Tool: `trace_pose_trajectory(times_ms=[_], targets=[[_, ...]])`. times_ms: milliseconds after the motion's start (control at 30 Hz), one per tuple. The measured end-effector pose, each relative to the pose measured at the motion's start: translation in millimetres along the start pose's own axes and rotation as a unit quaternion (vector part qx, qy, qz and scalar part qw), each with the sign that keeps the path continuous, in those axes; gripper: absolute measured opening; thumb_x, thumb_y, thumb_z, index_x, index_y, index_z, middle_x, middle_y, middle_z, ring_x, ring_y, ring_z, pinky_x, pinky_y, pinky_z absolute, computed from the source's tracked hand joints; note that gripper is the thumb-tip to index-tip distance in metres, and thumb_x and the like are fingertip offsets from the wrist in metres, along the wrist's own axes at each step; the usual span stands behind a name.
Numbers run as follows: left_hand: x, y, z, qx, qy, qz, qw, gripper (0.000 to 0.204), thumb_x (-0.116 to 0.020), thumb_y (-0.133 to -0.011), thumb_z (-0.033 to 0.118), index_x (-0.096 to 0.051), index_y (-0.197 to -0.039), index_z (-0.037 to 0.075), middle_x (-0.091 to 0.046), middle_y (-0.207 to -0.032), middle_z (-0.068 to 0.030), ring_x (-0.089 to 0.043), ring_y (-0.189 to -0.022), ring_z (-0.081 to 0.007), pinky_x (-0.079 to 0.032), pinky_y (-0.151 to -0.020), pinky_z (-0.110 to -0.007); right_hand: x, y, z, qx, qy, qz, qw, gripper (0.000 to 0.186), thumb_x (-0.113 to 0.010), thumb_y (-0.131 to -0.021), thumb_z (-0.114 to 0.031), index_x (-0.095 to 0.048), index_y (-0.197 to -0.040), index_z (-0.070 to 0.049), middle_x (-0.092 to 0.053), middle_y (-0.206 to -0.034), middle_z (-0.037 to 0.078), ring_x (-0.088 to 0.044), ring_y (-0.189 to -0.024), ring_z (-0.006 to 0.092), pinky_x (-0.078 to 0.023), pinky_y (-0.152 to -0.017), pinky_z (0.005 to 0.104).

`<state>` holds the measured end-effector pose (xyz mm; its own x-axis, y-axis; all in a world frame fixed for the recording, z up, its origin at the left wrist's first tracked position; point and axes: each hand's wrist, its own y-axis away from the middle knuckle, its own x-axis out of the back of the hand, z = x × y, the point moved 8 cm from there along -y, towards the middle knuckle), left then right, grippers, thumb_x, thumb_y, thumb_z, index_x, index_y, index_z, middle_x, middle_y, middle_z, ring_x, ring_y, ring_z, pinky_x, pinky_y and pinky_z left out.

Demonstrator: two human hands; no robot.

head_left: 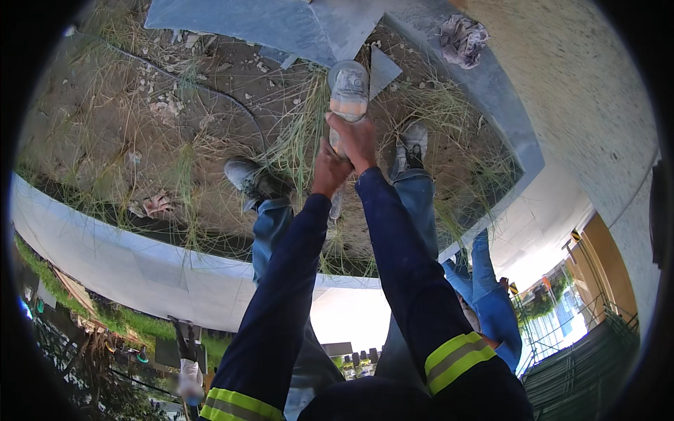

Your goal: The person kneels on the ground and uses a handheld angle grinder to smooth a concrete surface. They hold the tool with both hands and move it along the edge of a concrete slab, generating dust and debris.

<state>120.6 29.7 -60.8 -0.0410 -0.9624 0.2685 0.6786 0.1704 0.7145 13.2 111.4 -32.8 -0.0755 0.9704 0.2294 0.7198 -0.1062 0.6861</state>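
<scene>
A dusty angle grinder [349, 105] with an orange band is held out in front of me, its round head at the near edge of a grey slab [263, 24]. Whether the disc touches the slab I cannot tell. My right hand [357, 140] is wrapped round the grinder's body behind the orange band. Just below it, my left hand [330, 168] is closed round the rear of the tool. A small triangular offcut [382, 71] lies beside the grinder head on the right.
A dark cable [217, 95] crosses dirt strewn with dry grass and rubble at left. My shoes [256, 182] stand either side of the grinder. Crumpled paper [463, 41] lies on the grey ledge [516, 119] at right. Another person in blue [491, 295] is behind, lower right.
</scene>
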Motion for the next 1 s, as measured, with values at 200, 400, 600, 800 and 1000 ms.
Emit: trace_pose_trajectory(times_ms=[200, 400, 600, 800, 1000], targets=[[21.7, -10.6, 32.2, 0.078, 0.071, -0.032, 0.994, 0.105, -0.089, -0.076, 0.031, -0.031, -0.147, -0.021, -0.073, -0.11, -0.0326, -0.073, -0.102, -0.0439, -0.057, -0.086, -0.043, -8.6, -19.8, -16.1, -0.016, 0.001, -0.016, 1.0, 0.046, -0.084, -0.08, -0.023, -0.069, -0.115, 0.003, -0.078, -0.102, 0.014, -0.077, -0.09, 0.0235, -0.058, -0.079, 0.0379], [10.8, -5.9, 22.1, 0.055, 0.026, 0.0, 0.998, 0.109, -0.092, -0.073, 0.031, -0.031, -0.147, -0.021, -0.073, -0.11, -0.0313, -0.074, -0.103, -0.0358, -0.057, -0.087, -0.039, -0.1, -7.4, -23.4, -0.017, 0.017, 0.004, 1.0, 0.037, -0.084, -0.083, -0.024, -0.076, -0.11, 0.0, -0.079, -0.1, 0.009, -0.074, -0.086, 0.0181, -0.056, -0.076, 0.0358], [13.4, -11.7, 25.2, 0.111, 0.145, -0.042, 0.982, 0.115, -0.091, -0.073, 0.033, -0.026, -0.151, -0.022, -0.071, -0.119, -0.0323, -0.072, -0.111, -0.033, -0.056, -0.09, -0.038, -6.6, -19.4, -25.9, -0.037, 0.1, -0.024, 0.994, 0.054, -0.086, -0.076, -0.032, -0.071, -0.114, 0.003, -0.078, -0.102, 0.017, -0.078, -0.089, 0.0299, -0.059, -0.079, 0.0407], [0.8, -6.1, 31.6, 0.055, 0.12, -0.038, 0.99, 0.113, -0.09, -0.074, 0.033, -0.028, -0.149, -0.024, -0.069, -0.125, -0.0313, -0.07, -0.114, -0.0331, -0.055, -0.093, -0.038, 8.9, -17.6, -18.1, -0.024, 0.1, 0.024, 0.994, 0.051, -0.086, -0.075, -0.032, -0.073, -0.109, 0.003, -0.079, -0.098, 0.017, -0.078, -0.089, 0.0309, -0.059, -0.079, 0.0415], [5.5, -11.6, 31.7, 0.108, 0.157, -0.084, 0.978, 0.113, -0.092, -0.075, 0.034, -0.028, -0.149, -0.024, -0.067, -0.131, -0.0305, -0.069, -0.117, -0.0335, -0.054, -0.097, -0.038, 0.9, -15.2, -45.0, -0.018, 0.102, -0.001, 0.995, 0.052, -0.085, -0.076, -0.031, -0.071, -0.113, 0.003, -0.079, -0.101, 0.018, -0.077, -0.09, 0.0332, -0.059, -0.08, 0.0424]])
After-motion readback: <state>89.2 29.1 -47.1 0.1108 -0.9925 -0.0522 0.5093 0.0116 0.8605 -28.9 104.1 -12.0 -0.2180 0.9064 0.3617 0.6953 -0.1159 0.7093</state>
